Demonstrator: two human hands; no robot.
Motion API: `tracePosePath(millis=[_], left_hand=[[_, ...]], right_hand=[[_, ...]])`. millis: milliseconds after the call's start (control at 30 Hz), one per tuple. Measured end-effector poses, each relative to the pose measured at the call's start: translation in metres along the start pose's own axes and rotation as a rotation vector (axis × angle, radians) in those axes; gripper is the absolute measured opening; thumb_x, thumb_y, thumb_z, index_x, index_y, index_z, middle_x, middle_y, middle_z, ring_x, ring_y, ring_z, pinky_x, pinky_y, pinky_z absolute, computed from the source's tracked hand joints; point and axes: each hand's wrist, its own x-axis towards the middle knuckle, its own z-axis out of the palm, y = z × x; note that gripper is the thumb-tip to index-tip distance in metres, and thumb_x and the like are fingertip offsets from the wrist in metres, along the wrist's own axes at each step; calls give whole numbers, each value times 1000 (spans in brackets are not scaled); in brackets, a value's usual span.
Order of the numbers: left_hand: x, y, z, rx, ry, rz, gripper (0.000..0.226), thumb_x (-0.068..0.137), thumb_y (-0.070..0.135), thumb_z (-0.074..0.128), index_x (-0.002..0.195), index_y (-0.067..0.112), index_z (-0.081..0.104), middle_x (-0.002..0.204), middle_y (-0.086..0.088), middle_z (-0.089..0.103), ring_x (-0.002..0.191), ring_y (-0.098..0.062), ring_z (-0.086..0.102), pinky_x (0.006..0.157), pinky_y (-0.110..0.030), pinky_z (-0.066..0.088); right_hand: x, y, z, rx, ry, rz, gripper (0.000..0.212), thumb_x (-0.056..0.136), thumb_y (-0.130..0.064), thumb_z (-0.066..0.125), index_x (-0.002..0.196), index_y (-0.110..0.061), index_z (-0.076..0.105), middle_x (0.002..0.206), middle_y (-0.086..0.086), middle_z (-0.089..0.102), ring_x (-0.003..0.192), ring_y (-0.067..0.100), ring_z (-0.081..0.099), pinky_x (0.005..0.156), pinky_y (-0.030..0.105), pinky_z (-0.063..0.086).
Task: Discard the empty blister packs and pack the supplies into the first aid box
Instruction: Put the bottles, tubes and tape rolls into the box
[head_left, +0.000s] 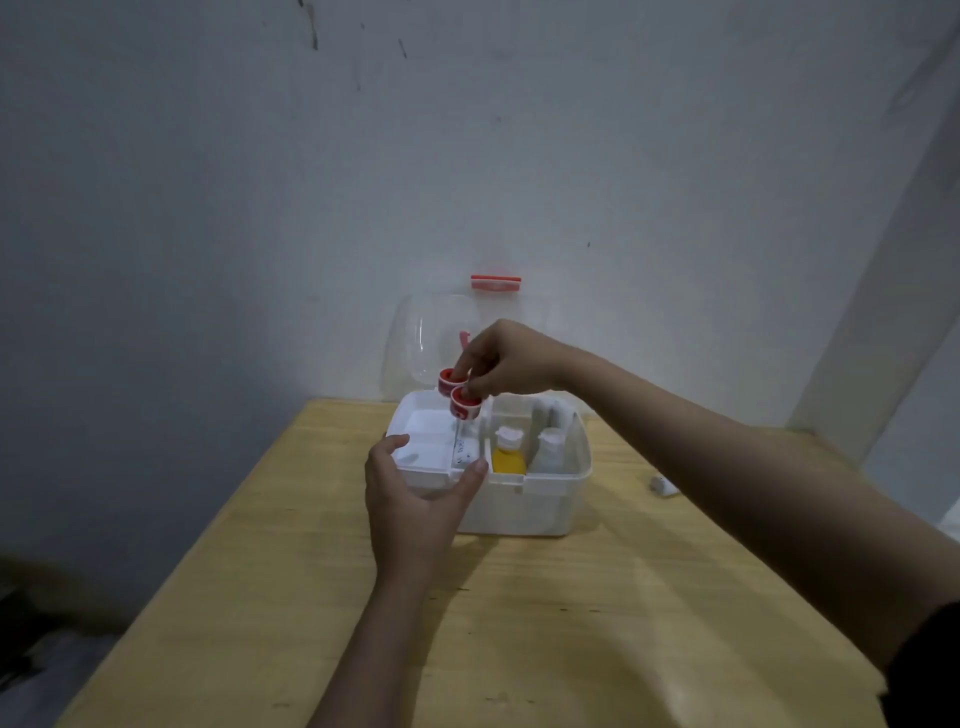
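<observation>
Item: two red rolls (456, 394), small spools with white print, likely tape; you hold both pinched together in your right hand (506, 359), above the tray (423, 427) at the left of the box (524, 506).

Handling, as a judgement: light, stiff-rimmed, round, so apt to roll or slip apart. Pinch each by its rim, or through the core, and set them flat.

Left hand (415, 493): spread wide, cupping the box's front left corner, thumb on the tray rim, holding nothing.

Box contents: yellow bottle (508, 453) and clear bottle (549, 451), upright in the right compartment. Lid (431, 343) stands open behind.

Table (519, 623): a small white item (662, 486) lies right of the box; what it is, you cannot tell.
</observation>
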Motion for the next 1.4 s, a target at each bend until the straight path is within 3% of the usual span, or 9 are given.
tracePosePath(millis=[267,333,433,533,667,800,1167,1267,1400], left_hand=[[1,-1,0,-29,-11,2,79,56,51,83,119,34,38,124,11,41,115,-14,45,74,-23,51],[1,-1,0,-37,-9,3,80,57,48,84,121,31,40,125,9,42,114,-13,46,69,-15,44],[1,-3,0,-34,-4,17,79,56,49,84,120,32,39,122,10,43,112,-14,47,70,-16,45],[2,-5,0,-30,-7,16,78,57,50,83,118,35,38,121,10,42,112,-15,47,74,-26,51],[1,-4,-1,-18,-2,21,77,56,51,82,117,36,38,122,9,43,114,-17,48,77,-35,54],[2,-4,-1,-9,-15,1,77,56,51,82,117,38,36,120,9,41,113,-20,48,77,-41,57],[1,-2,-2,-6,-22,-3,76,58,47,83,118,34,37,127,1,45,113,-22,49,75,-34,55],[0,-1,-1,-11,-18,-5,79,59,45,84,122,30,38,126,4,43,114,-19,48,70,-24,49],[1,-3,-1,-21,-20,3,79,59,45,84,122,29,38,128,2,44,115,-19,48,69,-21,47]], right_hand=[[39,-6,31,-123,-148,-9,26,81,-16,71,107,-10,71,70,-13,58,62,4,53,57,16,39],[43,-6,34,-150,-175,-15,26,81,-14,70,107,-11,71,74,-9,63,62,6,53,60,17,42],[47,-4,37,-179,-181,-19,27,81,-7,68,107,-15,72,87,0,73,67,10,56,66,23,45],[40,-3,38,-160,-134,-46,28,82,-4,67,108,-13,72,76,-12,64,63,0,53,61,14,40],[28,3,36,-86,12,-76,23,81,-8,69,104,-10,73,98,5,73,75,6,59,71,15,44],[18,7,36,-76,14,-77,21,81,-11,70,102,-9,73,98,4,73,71,4,59,67,12,45],[13,9,40,-171,-36,-49,20,78,-10,72,98,-9,75,98,6,74,74,8,58,60,11,41],[1,9,23,-91,35,-35,21,81,-14,71,101,-11,74,90,-3,70,68,0,56,60,6,39],[-29,26,-3,29,167,16,19,80,-14,72,99,-13,75,85,-8,68,68,-6,58,62,6,40]])
